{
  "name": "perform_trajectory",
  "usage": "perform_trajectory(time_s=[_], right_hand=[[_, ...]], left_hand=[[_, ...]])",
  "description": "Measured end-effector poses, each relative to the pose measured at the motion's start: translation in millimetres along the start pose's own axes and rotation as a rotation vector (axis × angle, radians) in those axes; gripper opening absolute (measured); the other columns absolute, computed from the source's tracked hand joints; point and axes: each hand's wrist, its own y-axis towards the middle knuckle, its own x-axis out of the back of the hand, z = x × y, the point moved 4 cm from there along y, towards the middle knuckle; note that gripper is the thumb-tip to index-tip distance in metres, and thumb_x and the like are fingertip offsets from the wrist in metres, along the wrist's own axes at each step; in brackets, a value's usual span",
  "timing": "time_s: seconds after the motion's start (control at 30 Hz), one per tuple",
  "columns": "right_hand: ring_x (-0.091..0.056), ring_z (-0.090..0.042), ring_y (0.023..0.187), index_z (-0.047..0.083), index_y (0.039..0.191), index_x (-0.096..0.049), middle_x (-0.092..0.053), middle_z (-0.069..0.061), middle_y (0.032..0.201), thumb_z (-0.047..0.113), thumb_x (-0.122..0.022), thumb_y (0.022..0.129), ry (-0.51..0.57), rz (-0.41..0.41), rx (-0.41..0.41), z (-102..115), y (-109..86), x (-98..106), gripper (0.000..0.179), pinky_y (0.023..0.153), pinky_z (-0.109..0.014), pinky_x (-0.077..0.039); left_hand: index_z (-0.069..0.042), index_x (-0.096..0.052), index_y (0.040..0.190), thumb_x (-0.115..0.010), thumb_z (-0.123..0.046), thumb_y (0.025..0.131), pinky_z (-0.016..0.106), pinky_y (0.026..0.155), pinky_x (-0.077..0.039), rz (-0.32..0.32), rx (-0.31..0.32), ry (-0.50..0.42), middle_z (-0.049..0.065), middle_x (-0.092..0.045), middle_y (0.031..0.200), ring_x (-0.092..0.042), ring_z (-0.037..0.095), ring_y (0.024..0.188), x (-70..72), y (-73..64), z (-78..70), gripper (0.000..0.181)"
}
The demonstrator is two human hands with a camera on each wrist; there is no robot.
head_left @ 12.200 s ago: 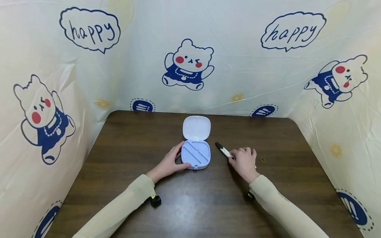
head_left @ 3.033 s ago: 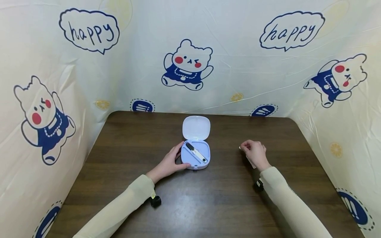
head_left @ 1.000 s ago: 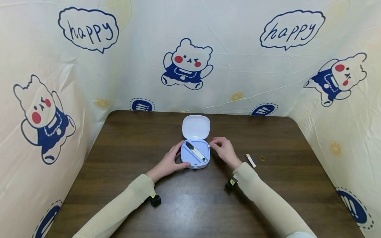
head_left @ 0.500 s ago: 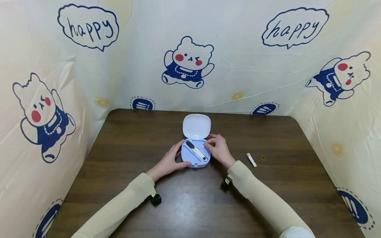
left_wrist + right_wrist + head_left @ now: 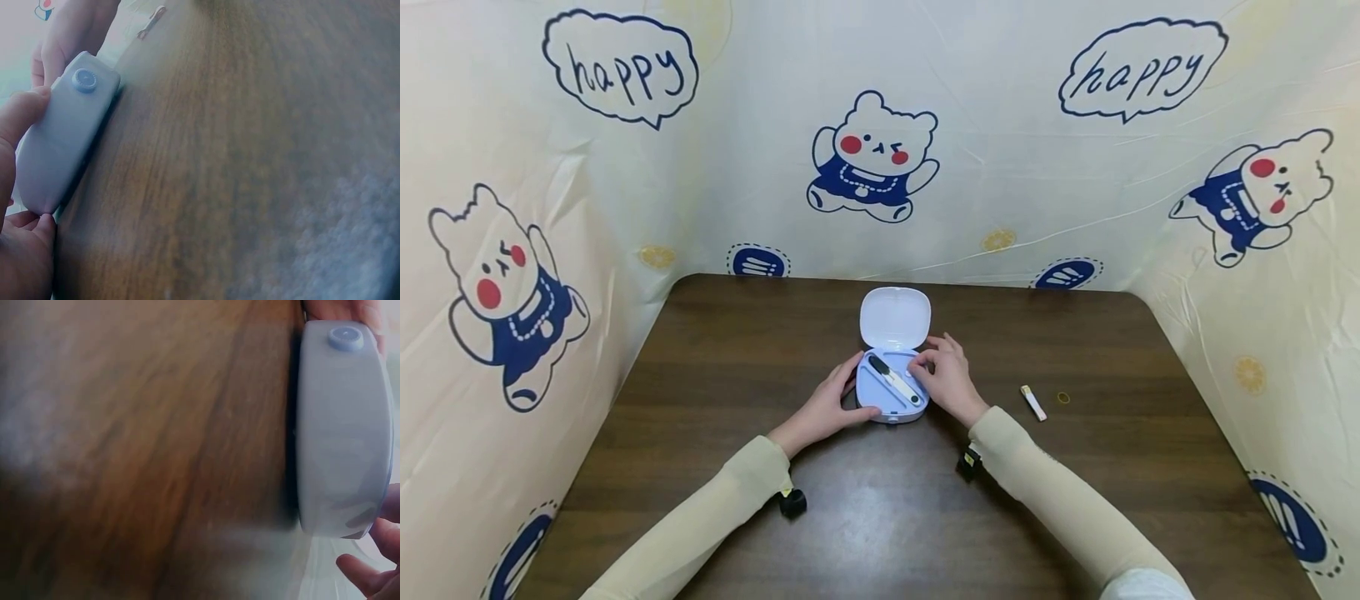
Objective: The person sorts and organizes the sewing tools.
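Observation:
A light-blue case (image 5: 880, 408) stands on the table with its lid (image 5: 895, 318) up. My left hand (image 5: 823, 412) grips its left side, thumb at the front corner and fingers round the back. In the case's middle slot lies a slim white stick with a black end (image 5: 895, 382), set diagonally. My right hand (image 5: 951, 379) is over the right compartment, thumb and forefinger together at a small white piece (image 5: 907, 373), mostly hidden by the fingertips. Both wrist views show the case's wall with its round button (image 5: 85, 80), and the left hand's fingertips (image 5: 40, 94) at its edge.
A small white bar with an orange-brown end (image 5: 1033, 403) lies on the brown table (image 5: 880, 517) to the right. Beside it is a thin yellow ring (image 5: 1063, 398). A printed cloth (image 5: 880, 50) hangs round the table's back and sides.
Since the oldest frame, the black-ended stick has gone from the table into the case. My right hand has brought the small white piece leftwards from the table into the right compartment. My left hand stays put.

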Motion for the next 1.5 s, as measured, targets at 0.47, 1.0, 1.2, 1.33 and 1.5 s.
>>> perform_trajectory(time_s=[0.47, 1.0, 1.2, 1.33, 1.5], right_hand=[[-0.042, -0.04, 0.134, 0.011, 0.116, -0.076, -0.064, -0.015, 0.128, 0.02, -0.074, 0.098, 0.008, -0.075, 0.094, -6.7, -10.8, 15.4, 0.021, 0.113, -0.065, -0.03], [-0.047, -0.043, 0.128, 0.002, 0.116, -0.074, -0.068, -0.017, 0.122, 0.016, -0.074, 0.097, -0.032, -0.173, 0.173, -20.6, -33.7, 48.4, 0.023, 0.109, -0.064, -0.035], [-0.051, -0.041, 0.121, 0.002, 0.119, -0.073, -0.069, -0.016, 0.122, 0.015, -0.076, 0.096, -0.098, -0.185, 0.193, -26.9, -40.7, 57.2, 0.026, 0.103, -0.06, -0.041], [-0.053, -0.042, 0.119, 0.002, 0.12, -0.073, -0.07, -0.017, 0.121, 0.015, -0.076, 0.096, -0.14, -0.193, 0.197, -31.9, -45.1, 63.3, 0.028, 0.1, -0.063, -0.042], [-0.054, -0.044, 0.118, 0.0, 0.119, -0.073, -0.071, -0.018, 0.118, 0.015, -0.077, 0.095, -0.141, -0.195, 0.184, -37.9, -53.0, 72.4, 0.028, 0.102, -0.063, -0.041]], left_hand=[[-0.004, -0.018, 0.166, -0.085, -0.027, 0.09, 0.041, 0.12, -0.036, -0.016, -0.029, -0.013, 0.021, -0.025, 0.167, -0.034, 0.031, 0.153, -0.6, -0.2, -0.8, 0.103], [-0.007, -0.018, 0.167, -0.086, -0.034, 0.088, 0.038, 0.121, -0.035, -0.009, 0.001, 0.004, 0.016, -0.025, 0.169, -0.032, 0.026, 0.154, -0.4, 0.9, 2.8, 0.107], [-0.008, -0.018, 0.167, -0.087, -0.035, 0.087, 0.037, 0.121, -0.035, -0.012, 0.006, 0.006, 0.015, -0.025, 0.168, -0.033, 0.025, 0.154, -0.1, 1.0, 4.0, 0.108], [-0.008, -0.018, 0.167, -0.086, -0.035, 0.088, 0.037, 0.121, -0.035, -0.009, 0.012, 0.007, 0.014, -0.025, 0.169, -0.032, 0.024, 0.154, 0.2, 0.7, 2.8, 0.108], [-0.008, -0.017, 0.167, -0.086, -0.035, 0.089, 0.037, 0.121, -0.035, -0.006, 0.015, 0.013, 0.014, -0.025, 0.169, -0.033, 0.024, 0.154, 0.1, 0.5, 2.3, 0.107]])
